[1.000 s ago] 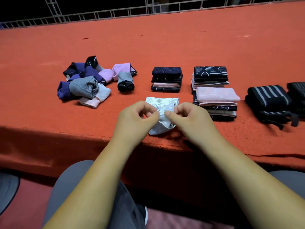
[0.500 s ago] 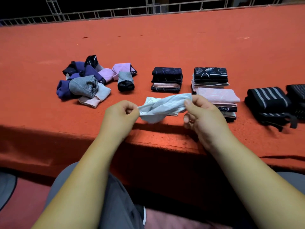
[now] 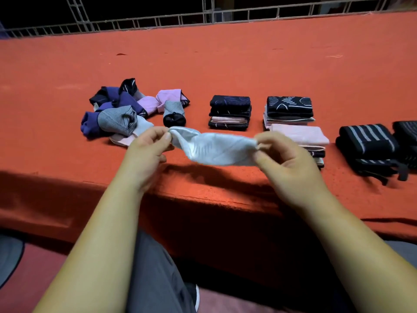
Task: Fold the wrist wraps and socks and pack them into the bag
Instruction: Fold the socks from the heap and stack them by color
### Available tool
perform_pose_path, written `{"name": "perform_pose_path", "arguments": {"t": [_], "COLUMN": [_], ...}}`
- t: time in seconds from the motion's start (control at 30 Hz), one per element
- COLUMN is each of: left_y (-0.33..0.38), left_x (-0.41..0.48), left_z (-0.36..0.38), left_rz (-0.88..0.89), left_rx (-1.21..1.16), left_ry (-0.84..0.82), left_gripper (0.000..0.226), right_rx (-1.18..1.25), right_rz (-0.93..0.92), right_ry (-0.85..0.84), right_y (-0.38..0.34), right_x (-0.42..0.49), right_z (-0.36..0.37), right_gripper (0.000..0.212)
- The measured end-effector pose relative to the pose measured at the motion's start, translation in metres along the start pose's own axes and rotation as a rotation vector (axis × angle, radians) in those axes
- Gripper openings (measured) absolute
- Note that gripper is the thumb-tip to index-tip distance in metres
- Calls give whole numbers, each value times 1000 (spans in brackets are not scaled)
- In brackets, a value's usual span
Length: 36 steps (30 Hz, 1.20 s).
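Observation:
A pale blue-white sock (image 3: 214,147) hangs stretched out flat above the near part of the orange table (image 3: 225,64). My left hand (image 3: 146,152) pinches its left end and my right hand (image 3: 286,163) pinches its right end. Behind my left hand lies a loose pile of rolled socks (image 3: 126,111) in purple, grey, pink and black. Two stacks of folded socks stand farther back, a dark stack (image 3: 230,111) and a taller stack (image 3: 291,118) of black and pink pieces. Black striped wrist wraps (image 3: 370,145) lie at the right. No bag is in view.
The table's front edge (image 3: 203,195) runs just under my hands, with my lap in grey trousers (image 3: 155,276) below it. A metal railing (image 3: 203,16) borders the far side of the table.
The sock was bunched between my hands on the table a second ago. Both hands lifted it and moved apart, pulling it out flat and wide.

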State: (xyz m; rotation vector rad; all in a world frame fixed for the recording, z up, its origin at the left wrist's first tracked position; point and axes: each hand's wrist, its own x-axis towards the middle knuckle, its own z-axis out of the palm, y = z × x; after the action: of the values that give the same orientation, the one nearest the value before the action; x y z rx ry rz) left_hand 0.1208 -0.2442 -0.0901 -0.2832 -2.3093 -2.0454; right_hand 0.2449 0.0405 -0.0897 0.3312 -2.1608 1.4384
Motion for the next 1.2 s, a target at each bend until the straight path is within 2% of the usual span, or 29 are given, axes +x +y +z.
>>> {"name": "perform_pose_path", "arguments": {"t": [0.1, 0.2, 0.27, 0.33, 0.43, 0.47, 0.6, 0.77, 0.87, 0.93, 1.0, 1.13, 1.2], "left_y": [1, 5, 7, 11, 11, 8, 2, 4, 0, -5, -4, 2, 11], "left_x": [-5, -14, -19, -24, -26, -26, -17, -14, -11, -9, -8, -4, -8], "left_z": [-2, 0, 0, 0, 7, 10, 11, 4, 4, 1, -1, -10, -8], "left_rz": [19, -45, 10, 189, 390, 401, 323, 376, 404, 408, 351, 72, 39], "left_rx": [143, 261, 279, 441, 750, 839, 935, 959, 990, 938, 757, 140, -136], "left_ry": [-90, -123, -151, -148, -103, -87, 13, -147, -109, -45, 37, 331, 318], "left_gripper": [13, 22, 33, 34, 21, 24, 34, 32, 15, 8, 6, 17, 23], "right_rx": [-260, -301, -217, -177, -262, -319, -517, -453, -407, -370, -361, -247, -166], "right_rz": [-201, -123, -28, -8, 1, 24, 166, 160, 139, 137, 144, 222, 246], "right_ry": [-330, -564, -556, -446, -269, -274, -442, -469, -396, -319, -262, -293, -396], "right_y": [-1, -3, -2, 0, 5, 6, 12, 12, 12, 11, 10, 1, -4], "right_x": [-6, -11, -13, -11, -6, -5, -6, -6, -9, -9, -8, -5, -3], "right_z": [-1, -1, 2, 8, 17, 18, 23, 21, 21, 20, 16, -1, -8], "right_gripper": [17, 9, 21, 27, 10, 4, 21, 17, 8, 4, 6, 8, 8]}}
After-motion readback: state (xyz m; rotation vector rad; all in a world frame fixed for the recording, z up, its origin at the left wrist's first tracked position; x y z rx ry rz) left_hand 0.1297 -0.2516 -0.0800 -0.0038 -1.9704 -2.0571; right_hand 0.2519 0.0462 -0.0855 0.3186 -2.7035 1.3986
